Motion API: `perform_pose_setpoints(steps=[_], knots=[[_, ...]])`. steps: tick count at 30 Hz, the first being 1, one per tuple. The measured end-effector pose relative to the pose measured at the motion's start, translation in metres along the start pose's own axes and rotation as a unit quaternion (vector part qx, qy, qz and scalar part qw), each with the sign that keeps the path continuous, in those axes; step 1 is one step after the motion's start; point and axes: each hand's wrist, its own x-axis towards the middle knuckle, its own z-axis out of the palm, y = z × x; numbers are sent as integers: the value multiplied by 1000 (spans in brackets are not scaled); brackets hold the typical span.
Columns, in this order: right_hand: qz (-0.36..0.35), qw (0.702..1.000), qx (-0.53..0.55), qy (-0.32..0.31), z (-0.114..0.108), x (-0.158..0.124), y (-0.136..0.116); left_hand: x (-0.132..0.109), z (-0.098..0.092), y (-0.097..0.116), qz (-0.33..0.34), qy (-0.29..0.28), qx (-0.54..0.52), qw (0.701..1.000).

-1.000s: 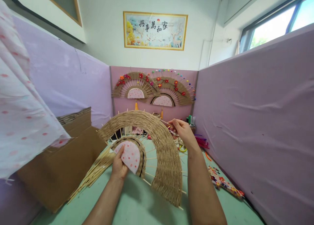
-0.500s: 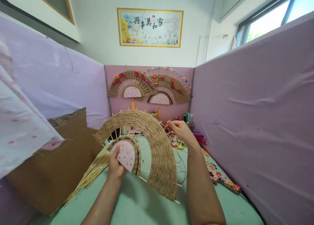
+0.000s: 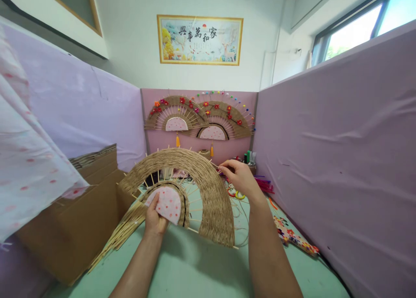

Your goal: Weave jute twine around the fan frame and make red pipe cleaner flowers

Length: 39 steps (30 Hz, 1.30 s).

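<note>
I hold a woven straw fan point(image 3: 208, 185) upright over the green table point(image 3: 195, 272). It is a half ring of tan weave on thin sticks, with a pink dotted fabric half-disc at its hub. My left hand point(image 3: 156, 220) grips that hub from below, thumb on the pink fabric. My right hand point(image 3: 235, 174) is closed in a pinch at the fan's upper right rim, on a stick end there. Both forearms reach in from the bottom edge.
A cardboard box point(image 3: 74, 220) stands at the left, loose straw sticks point(image 3: 120, 237) beside it. Two finished fans point(image 3: 199, 118) with flowers hang on the back partition. Coloured rings, pens and patterned strips point(image 3: 292, 239) lie at the right. Purple partitions wall both sides; white dotted cloth point(image 3: 26, 159) hangs left.
The fan has turned a little, its right end lifting and drawing in toward me. My right hand slid slightly lower along the rim. My left hand kept its hold on the hub.
</note>
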Motion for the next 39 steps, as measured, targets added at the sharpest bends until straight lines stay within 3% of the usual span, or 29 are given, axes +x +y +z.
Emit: perform_pose_setpoints(steps=[8,13,15,18,21,23,26,31,39], knots=[[29,994,85,63,-1,-31,-3,-2,4,-1,-17,-6,10,1000],[100,969,199,105,8,-52,12,-2,1,-5,-16,1,21,1000],[143,950,264,91,15,-58,22,-1,-1,-7,-19,-1,24,1000],[197,893,398,76,23,-68,35,-2,-1,-9,-30,-7,29,999],[213,833,507,62,25,-75,41,-5,0,-10,-40,-7,39,998],[214,817,533,48,24,-78,42,-7,1,-10,-38,-3,40,998],[216,820,529,37,25,-80,41,-6,0,-11,-29,0,35,999],[217,848,480,61,30,-79,45,-1,1,-11,-30,4,32,999],[185,902,356,161,15,-75,42,-4,32,-28,-39,-21,29,999]])
